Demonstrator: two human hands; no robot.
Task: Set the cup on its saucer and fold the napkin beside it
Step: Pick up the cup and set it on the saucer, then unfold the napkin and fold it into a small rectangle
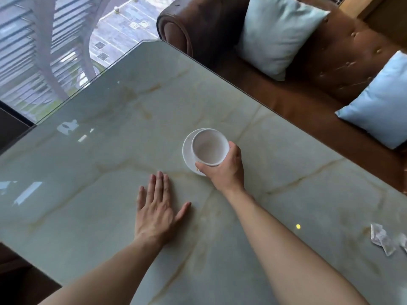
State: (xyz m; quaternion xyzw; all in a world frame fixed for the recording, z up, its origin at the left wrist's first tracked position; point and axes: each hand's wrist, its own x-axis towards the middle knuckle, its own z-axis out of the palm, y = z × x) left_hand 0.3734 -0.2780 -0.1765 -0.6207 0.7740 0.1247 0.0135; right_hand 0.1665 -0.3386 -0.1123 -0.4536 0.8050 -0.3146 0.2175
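Forearms: two bare forearms enter from the near edge and reach over the desk (275, 137).
Cup: white cup (210, 148), upright and empty, mouth toward the camera; it sits over the saucer, offset toward the saucer's right side. Whether its base touches the saucer cannot be told.
Saucer: white saucer (187, 154) near the middle of the desk, its left and near rim showing from under the cup.
Right hand: right hand (224, 167) wrapped round the cup's near right side; grip closed on the cup, thumb on the near rim, fingers round the far right wall.
Left hand: left hand (157, 208) flat on the desk, palm down, just near and left of the saucer, apart from it; grip spread, holding nothing.
Napkin: crumpled white napkin (381, 241) at the desk's right edge, well apart from cup and saucer, partly cut off by the frame.
Desk: pale green marble-look top with tan veins under glass.
Surroundings: brown leather sofa (308, 95) along the far right side, carrying two light blue cushions (277, 34).
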